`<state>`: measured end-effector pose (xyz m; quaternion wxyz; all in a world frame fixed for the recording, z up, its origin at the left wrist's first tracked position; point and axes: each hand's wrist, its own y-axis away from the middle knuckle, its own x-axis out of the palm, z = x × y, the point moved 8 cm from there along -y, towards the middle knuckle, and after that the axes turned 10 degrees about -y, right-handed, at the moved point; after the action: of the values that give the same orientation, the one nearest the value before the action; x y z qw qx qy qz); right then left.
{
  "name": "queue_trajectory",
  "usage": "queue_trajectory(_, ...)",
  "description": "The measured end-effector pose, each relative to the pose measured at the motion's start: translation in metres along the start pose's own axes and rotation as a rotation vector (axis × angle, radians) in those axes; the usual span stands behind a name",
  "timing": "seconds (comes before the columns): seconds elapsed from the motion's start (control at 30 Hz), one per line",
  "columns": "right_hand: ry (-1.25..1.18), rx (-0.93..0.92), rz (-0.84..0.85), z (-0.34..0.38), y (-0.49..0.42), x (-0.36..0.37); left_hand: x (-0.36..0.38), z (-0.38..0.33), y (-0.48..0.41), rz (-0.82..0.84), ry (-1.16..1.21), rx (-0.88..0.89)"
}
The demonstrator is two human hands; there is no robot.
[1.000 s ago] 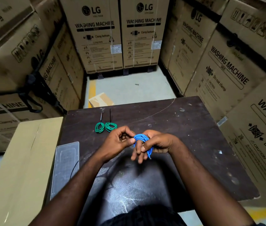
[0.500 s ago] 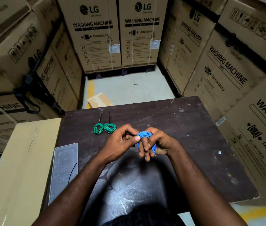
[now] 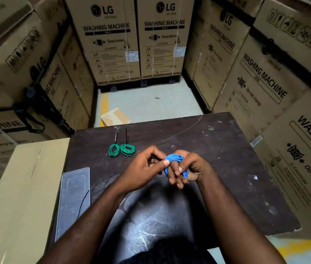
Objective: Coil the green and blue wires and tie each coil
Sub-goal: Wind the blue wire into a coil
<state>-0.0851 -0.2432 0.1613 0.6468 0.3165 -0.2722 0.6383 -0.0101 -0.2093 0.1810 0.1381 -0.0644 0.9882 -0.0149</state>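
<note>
1. Blue wire (image 3: 173, 159) sits looped round the fingers (image 3: 172, 174) of the right hand (image 3: 190, 166), which curl onto it. They act as a former so the loops stay even, over the middle of the table (image 3: 227, 149).
2. Left hand (image 3: 143, 166) pinches the wire at the coil's left edge, prob. to steer the strand round.
3. Two green coils (image 3: 121, 150) lie side by side near the far edge, each w/ a black tie (image 3: 126, 135) pointing away. Finished & parked clear, I'd say.
4. Blue wire shows no tie yet.
</note>
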Motion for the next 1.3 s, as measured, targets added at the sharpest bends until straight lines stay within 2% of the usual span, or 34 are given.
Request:
queue_trajectory(0.43,0.049,0.047,-0.068,-0.007,-0.005,-0.011,-0.008,0.013,0.003,-0.029,-0.029,0.016)
queue_trajectory(0.6,0.035,-0.026,-0.120,-0.005,-0.005,-0.020,-0.007,0.012,0.000,-0.095,-0.048,0.036)
queue_trajectory(0.77,-0.003,-0.035,-0.128,-0.016,0.003,-0.033,0.006,0.022,0.003,-0.051,-0.042,-0.004)
queue_trajectory(0.97,-0.078,-0.131,-0.224,-0.025,0.010,-0.042,0.010,0.030,0.004,-0.082,-0.058,-0.039)
queue_trajectory(1.3,-0.145,-0.171,-0.103,-0.034,0.005,-0.035,0.006,0.038,0.007,-0.123,0.033,-0.083)
